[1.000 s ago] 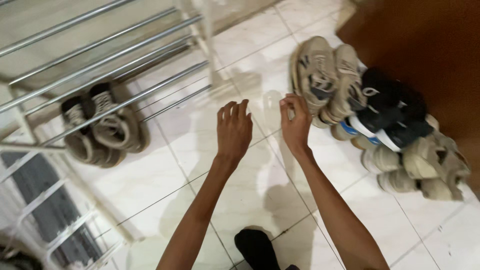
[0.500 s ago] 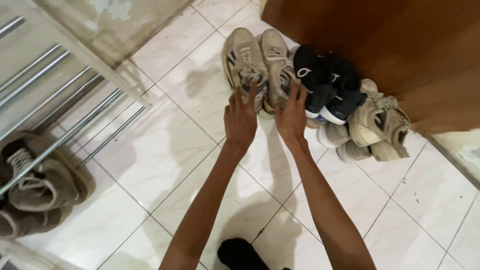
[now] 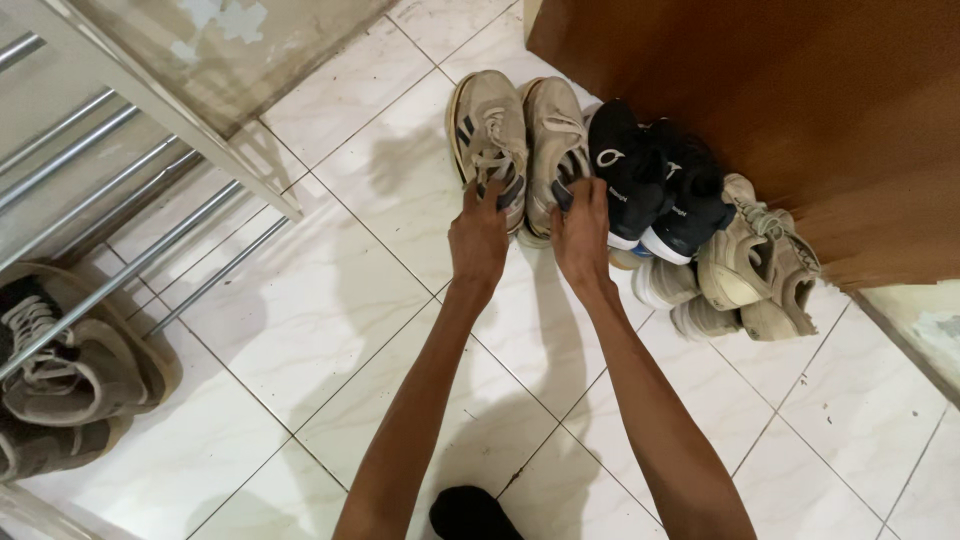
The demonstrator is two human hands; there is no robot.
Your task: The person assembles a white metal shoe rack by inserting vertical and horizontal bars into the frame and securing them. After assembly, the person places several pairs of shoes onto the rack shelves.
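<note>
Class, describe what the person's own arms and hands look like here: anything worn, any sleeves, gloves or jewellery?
Both arms are bare as far as the frame's lower edge; no sleeves show. The left hand and right hand wear no gloves, and no rings, watch or bracelets are visible. The arms look slender.

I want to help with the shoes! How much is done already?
Done: one grey pair sits under the rack. In hand: left hand and right hand grip the beige sneakers. Left: black pair and the cream shoes by the wooden door.

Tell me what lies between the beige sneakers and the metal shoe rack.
In the head view, only bare white floor tile separates the beige sneakers from the metal shoe rack.
</note>
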